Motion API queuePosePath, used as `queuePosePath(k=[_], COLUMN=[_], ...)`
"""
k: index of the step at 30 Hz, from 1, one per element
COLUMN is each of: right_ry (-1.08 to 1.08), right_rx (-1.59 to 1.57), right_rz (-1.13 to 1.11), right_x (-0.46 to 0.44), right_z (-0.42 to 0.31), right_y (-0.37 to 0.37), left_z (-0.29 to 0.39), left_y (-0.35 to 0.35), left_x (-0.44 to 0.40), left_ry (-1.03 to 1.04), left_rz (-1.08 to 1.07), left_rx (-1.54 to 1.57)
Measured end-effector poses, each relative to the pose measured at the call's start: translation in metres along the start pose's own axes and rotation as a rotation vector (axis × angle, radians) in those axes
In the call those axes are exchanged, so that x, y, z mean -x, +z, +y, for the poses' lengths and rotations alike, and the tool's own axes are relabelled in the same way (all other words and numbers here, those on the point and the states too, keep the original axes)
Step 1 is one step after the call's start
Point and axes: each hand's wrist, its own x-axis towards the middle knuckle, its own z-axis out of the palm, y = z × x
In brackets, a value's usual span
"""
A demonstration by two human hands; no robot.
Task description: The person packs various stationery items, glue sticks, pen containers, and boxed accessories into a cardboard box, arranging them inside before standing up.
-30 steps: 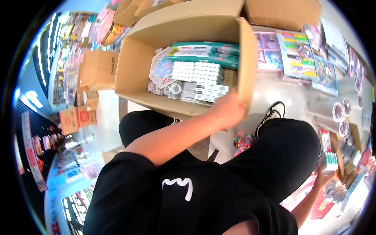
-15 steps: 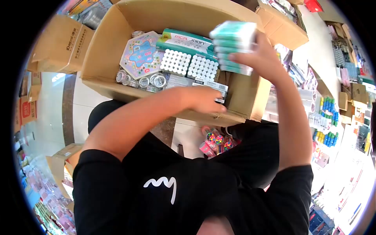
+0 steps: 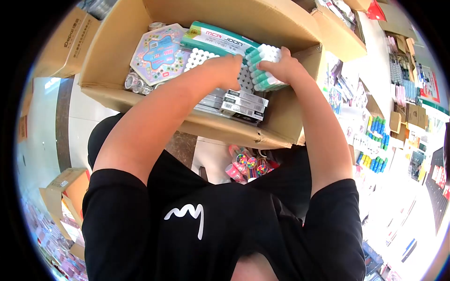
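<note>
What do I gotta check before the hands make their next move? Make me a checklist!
1. Right hand has hold of the green-and-white bundle: ok, its fingers are around it.
2. Cardboard box open on top: ok, we can see inside.
3. Left hand empty: cannot tell, its fingertips are down among the white-capped tubes.
4. Space right under the bundle free: cannot tell, the bundle hides it.
5. Hexagonal pack out of the bundle's way: ok, it lies on the box's other side.
6. Floor between the legs clear: not ok, pink containers are there.
</note>
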Motion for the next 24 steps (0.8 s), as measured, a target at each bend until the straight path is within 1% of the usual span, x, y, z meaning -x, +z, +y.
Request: queuePosePath(k=[2, 3, 4, 5, 6, 8, 9, 10, 12, 14, 16, 18, 20, 21, 22, 24], right_ry=[-0.122, -0.188, -0.181, -0.273, -0.362, -0.397, -0.425, -0.384, -0.441, -0.405, -0.601, -0.613, -0.672, -0.675, -0.562, -0.431], right_rx=[-0.243, -0.278, -0.288, -0.418, -0.552, -0.832, -1.03, -1.06, -1.067, -1.123, -1.298, -1.347, -1.413, -1.43, -1.373, -1.324], right_rz=[0.014, 0.162, 0.157, 0.265, 0.377, 0.402, 0.36, 0.388, 0.52, 0.567, 0.572, 0.639, 0.648, 0.653, 0.655, 0.665], right_x=[0.014, 0.024, 0.04, 0.058, 0.075, 0.095, 0.117, 0.115, 0.114, 0.117, 0.126, 0.137, 0.134, 0.138, 0.147, 0.152], right_z=[0.013, 0.022, 0.031, 0.039, 0.047, 0.063, 0.057, 0.067, 0.079, 0.092, 0.1, 0.105, 0.115, 0.12, 0.122, 0.129], right_y=[0.0, 0.003, 0.001, -0.006, -0.012, -0.022, -0.04, -0.046, -0.058, -0.067, -0.076, -0.08, -0.082, -0.085, -0.093, -0.094], left_z=[0.0, -0.002, 0.001, 0.007, 0.016, 0.038, 0.048, 0.054, 0.065, 0.065, 0.065, 0.069, 0.081, 0.084, 0.089, 0.096], left_y=[0.006, 0.017, 0.028, 0.037, 0.043, 0.055, 0.062, 0.072, 0.087, 0.089, 0.089, 0.097, 0.102, 0.101, 0.091, 0.071], left_x=[0.0, 0.0, -0.001, -0.002, -0.002, -0.008, -0.016, -0.023, -0.035, -0.035, -0.03, -0.038, -0.046, -0.047, -0.045, -0.039], left_ry=[-0.001, 0.125, 0.252, 0.329, 0.333, 0.498, 0.484, 0.489, 0.384, 0.424, 0.504, 0.504, 0.453, 0.408, 0.405, 0.195], left_rz=[0.028, 0.022, 0.016, -0.039, -0.057, -0.069, -0.118, -0.132, -0.139, -0.147, -0.107, -0.104, -0.197, -0.188, -0.191, -0.215], left_rx=[-0.023, -0.097, -0.172, -0.227, -0.242, -0.501, -0.562, -0.578, -0.445, -0.504, -0.627, -0.67, -0.758, -0.69, -0.704, -0.429])
